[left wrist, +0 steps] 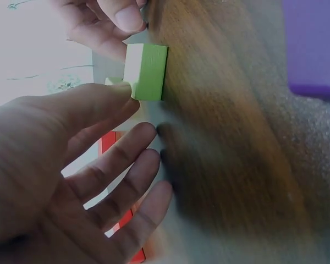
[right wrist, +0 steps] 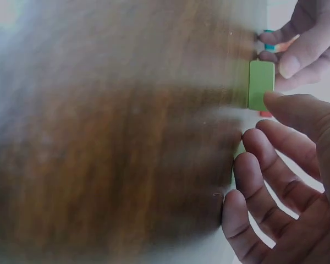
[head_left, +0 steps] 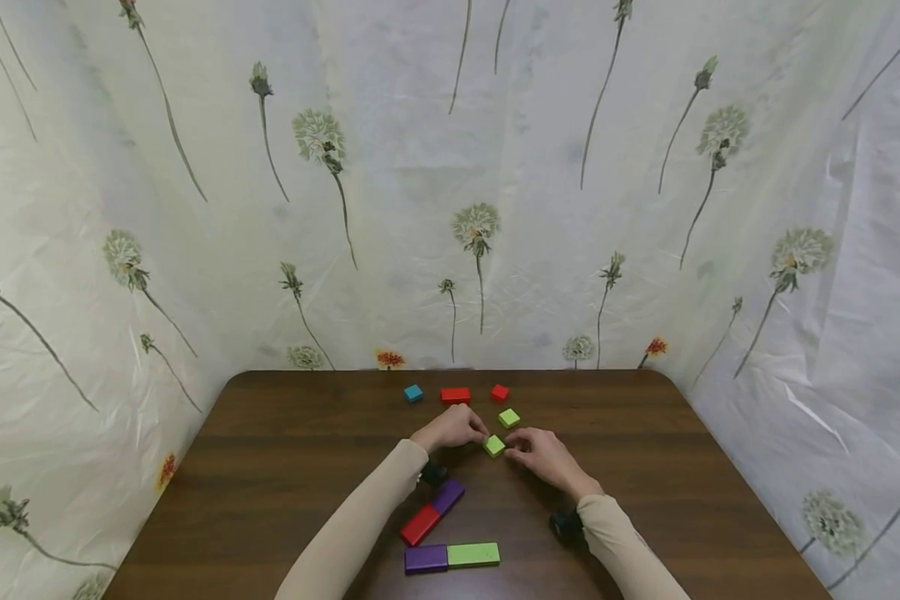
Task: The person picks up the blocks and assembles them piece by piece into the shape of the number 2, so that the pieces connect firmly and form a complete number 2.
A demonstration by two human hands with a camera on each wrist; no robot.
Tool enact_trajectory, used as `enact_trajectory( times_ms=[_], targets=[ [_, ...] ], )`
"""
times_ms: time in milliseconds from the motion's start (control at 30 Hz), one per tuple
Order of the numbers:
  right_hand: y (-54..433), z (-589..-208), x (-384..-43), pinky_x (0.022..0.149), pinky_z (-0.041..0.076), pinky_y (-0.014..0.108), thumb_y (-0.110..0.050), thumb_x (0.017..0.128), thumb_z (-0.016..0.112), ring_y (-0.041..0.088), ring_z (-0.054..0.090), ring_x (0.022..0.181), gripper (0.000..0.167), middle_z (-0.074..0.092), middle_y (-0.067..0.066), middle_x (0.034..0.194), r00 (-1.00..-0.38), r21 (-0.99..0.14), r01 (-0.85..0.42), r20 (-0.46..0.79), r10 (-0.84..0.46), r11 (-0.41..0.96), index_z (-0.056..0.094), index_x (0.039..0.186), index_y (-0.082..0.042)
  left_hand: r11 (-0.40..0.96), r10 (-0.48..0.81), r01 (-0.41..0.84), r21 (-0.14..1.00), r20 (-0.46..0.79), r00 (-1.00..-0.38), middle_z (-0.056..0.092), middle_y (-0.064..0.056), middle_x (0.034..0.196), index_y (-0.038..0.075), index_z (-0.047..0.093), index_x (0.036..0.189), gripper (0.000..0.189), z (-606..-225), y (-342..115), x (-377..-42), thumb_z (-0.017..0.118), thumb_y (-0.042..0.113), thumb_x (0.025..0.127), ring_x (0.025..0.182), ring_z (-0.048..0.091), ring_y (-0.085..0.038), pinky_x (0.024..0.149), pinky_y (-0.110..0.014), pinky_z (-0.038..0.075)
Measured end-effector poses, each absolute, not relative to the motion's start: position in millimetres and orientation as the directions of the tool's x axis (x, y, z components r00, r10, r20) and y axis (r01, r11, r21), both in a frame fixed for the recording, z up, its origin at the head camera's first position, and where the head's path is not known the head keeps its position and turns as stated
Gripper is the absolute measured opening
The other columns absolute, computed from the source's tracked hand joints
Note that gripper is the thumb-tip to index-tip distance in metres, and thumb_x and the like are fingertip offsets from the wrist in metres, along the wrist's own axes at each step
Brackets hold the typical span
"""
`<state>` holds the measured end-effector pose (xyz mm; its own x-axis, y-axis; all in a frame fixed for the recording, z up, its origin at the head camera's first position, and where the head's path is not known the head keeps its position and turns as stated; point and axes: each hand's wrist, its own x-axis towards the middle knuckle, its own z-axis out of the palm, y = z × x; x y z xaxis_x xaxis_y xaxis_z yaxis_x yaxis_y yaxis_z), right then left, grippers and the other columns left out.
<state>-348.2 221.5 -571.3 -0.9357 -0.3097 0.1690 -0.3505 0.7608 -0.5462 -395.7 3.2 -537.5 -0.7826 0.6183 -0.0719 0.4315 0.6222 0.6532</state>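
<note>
A small light green block (head_left: 494, 447) lies on the wooden table between my two hands. My left hand (head_left: 453, 427) is at its left side, with the thumb (left wrist: 113, 94) touching the block's edge and the other fingers spread loosely. From the other side, my right hand (head_left: 546, 457) reaches in. Its thumb (right wrist: 283, 104) appears to touch the block in the right wrist view, while the remaining fingers rest loosely near the tabletop. Just behind stands a second green block (head_left: 508, 418). Whether either forefinger presses on the block is hard to tell.
At the table's back lie a blue block (head_left: 413, 392), a long red block (head_left: 455, 396) and a small red block (head_left: 500, 392). Nearer, a red block (head_left: 420, 525) meets a purple block (head_left: 447, 497) at a slant. In front, another purple block (head_left: 426, 559) adjoins a long green block (head_left: 473, 555).
</note>
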Motion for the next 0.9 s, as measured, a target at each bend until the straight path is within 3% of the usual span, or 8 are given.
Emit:
enact_trajectory(
  times_ms=[233, 900],
  targets=[
    [216.7, -569.8, -351.8, 0.065, 0.045, 0.026, -0.022, 0.085, 0.073, 0.005, 0.055, 0.07, 0.012, 0.064, -0.009, 0.078, -0.933, -0.536, -0.358, 0.165, -0.321, 0.765, 0.073, 0.097, -0.018, 0.615, 0.624, 0.433, 0.66, -0.071, -0.778, 0.075, 0.0, 0.096, 0.01, 0.077, 0.099, 0.014, -534.8, 4.2, -396.0, 0.067, 0.014, 0.09, 0.072, 0.058, -0.002, 0.064, -0.02, 0.046],
    [213.2, -572.7, -349.5, 0.068, 0.047, 0.027, -0.024, 0.085, 0.074, 0.004, 0.059, 0.075, 0.011, 0.067, -0.01, 0.084, -0.92, -0.514, -0.39, 0.189, -0.343, 0.764, 0.074, 0.096, -0.02, 0.624, 0.625, 0.437, 0.648, -0.078, -0.777, 0.074, 0.001, 0.096, 0.012, 0.078, 0.097, 0.013, -539.8, 1.2, -395.8, 0.068, 0.016, 0.09, 0.074, 0.058, -0.003, 0.065, -0.019, 0.046]
  ],
)
